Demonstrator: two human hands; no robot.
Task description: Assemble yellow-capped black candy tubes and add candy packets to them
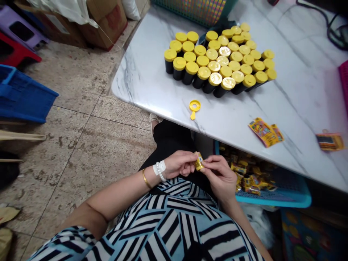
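A small yellow wrapped piece [199,161] is pinched between my two hands, above my lap. My left hand [181,163] grips its left side, with thumb and fingers closed. On its right side, the thumb and fingers of my right hand [221,175] press on it. Beneath the table edge, right of my right hand, a blue basket [292,197] holds several similar yellow wrapped pieces [254,180]. A yellow ring-shaped cap with a tab [195,106] lies on the table ahead of my hands.
Several black containers with yellow lids [203,73] stand grouped on the marbled table [141,76]. Flat yellow packets [263,132] and another packet [330,141] lie rightward. A green basket [195,11] stands behind. Left on the floor are a blue crate [24,94] and cardboard boxes [104,21].
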